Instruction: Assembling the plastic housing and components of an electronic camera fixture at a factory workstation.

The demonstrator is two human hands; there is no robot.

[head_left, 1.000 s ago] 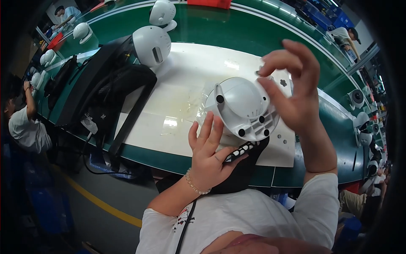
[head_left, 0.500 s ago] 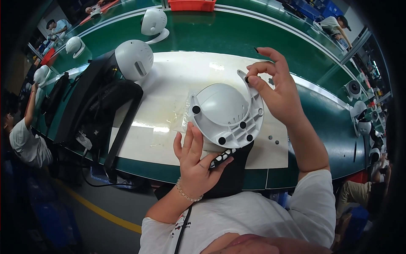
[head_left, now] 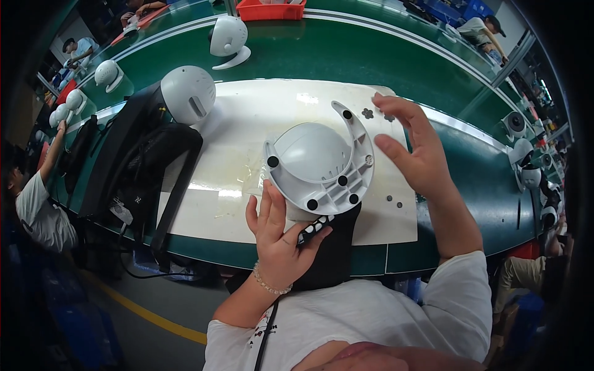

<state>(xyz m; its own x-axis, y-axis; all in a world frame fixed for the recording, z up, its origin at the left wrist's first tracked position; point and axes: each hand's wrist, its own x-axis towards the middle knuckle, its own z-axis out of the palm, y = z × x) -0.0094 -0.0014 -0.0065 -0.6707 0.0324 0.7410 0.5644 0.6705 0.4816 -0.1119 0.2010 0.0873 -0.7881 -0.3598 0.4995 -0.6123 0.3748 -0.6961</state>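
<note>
A white dome-shaped device [head_left: 314,148] lies tipped on the mat, the underside of its crescent-shaped stand [head_left: 361,166] facing up. Several round black pads sit on that stand, one of them a black pad [head_left: 348,115] at its upper tip. My left hand [head_left: 278,241] pinches a dark strip with white round spots [head_left: 314,229] between thumb and fingers, and its other fingertips rest by the stand's lower left edge. Off the stand's right side, my right hand [head_left: 417,145] hovers with fingers apart and no pad visible in it.
The white mat [head_left: 241,148] covers the green bench. Small dark pieces [head_left: 394,201] lie on its right part, with flower-shaped pieces [head_left: 367,114] farther back. To the left are a black bag-like bundle [head_left: 133,151] and another white device [head_left: 188,94]. A red bin [head_left: 271,10] stands at the back.
My right hand has drawn away from the stand's upper tip, its fingers spreading. A black pad now shows on that tip. My left hand keeps its pinch on the strip.
</note>
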